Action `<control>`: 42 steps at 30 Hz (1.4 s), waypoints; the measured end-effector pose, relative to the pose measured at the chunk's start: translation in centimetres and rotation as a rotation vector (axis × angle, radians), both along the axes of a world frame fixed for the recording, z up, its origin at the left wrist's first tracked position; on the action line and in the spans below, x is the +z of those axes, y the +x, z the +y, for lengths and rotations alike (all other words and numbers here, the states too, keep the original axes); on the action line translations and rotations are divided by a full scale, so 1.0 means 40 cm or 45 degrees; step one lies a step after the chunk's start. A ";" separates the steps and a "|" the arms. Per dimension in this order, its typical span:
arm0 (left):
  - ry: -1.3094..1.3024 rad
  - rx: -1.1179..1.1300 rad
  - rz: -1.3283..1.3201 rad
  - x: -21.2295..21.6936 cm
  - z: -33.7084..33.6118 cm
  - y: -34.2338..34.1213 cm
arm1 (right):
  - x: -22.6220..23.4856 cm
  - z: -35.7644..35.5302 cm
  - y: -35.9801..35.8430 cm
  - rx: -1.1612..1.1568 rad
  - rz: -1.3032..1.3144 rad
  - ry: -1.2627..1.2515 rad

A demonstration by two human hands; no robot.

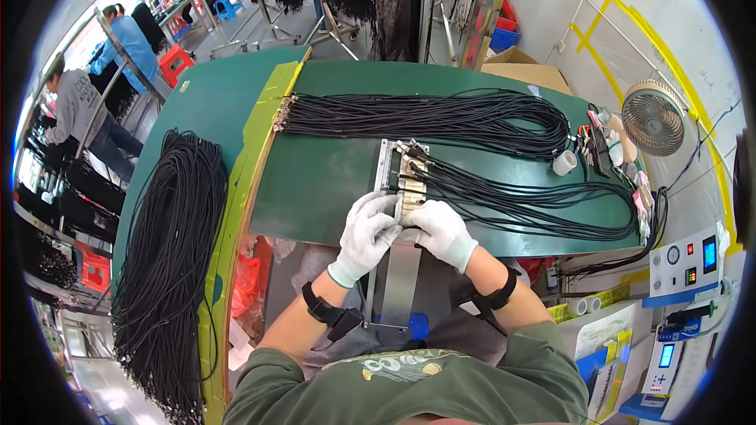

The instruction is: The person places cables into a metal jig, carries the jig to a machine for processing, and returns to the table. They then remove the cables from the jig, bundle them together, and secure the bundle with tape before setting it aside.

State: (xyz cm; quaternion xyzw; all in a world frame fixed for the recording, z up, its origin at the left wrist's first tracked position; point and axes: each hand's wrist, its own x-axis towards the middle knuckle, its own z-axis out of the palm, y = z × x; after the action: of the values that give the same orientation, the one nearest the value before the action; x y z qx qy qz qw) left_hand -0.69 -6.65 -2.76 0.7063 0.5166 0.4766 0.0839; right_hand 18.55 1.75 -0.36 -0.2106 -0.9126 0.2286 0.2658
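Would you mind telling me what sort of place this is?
Most likely a cable assembly workshop: bundles of black cables lie on a green workbench, gloved hands work at a metal fixture, and other people work at nearby benches.

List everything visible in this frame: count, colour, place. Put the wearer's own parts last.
jig: one, grey metal, table centre, under both hands
cables: one long bundle, black, looped across the table to the jig
coil: one big heap, black, left bench
table: one, green
fan: one, beige, far right
tape roll: one, white, right of the cables
control box: one, white, lower right
people: two, upper left
left hand: white glove, on jig
right hand: white glove, on jig
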 end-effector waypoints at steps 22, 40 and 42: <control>-0.104 0.057 0.099 0.014 -0.060 0.014 | -0.038 -0.010 0.012 0.154 -0.022 -0.442; -0.225 0.404 0.041 -0.025 -0.055 -0.033 | -0.021 0.020 0.049 -0.127 -0.211 0.025; -0.218 0.382 0.046 -0.030 -0.053 -0.035 | -0.022 0.021 0.047 -0.151 -0.260 0.093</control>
State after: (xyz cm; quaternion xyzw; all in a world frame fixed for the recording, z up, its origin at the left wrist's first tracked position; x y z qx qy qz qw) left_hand -2.08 -8.75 -3.97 0.6200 0.6564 0.4253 0.0623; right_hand 20.45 2.58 -1.23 -0.2765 -0.9285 0.1566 0.1919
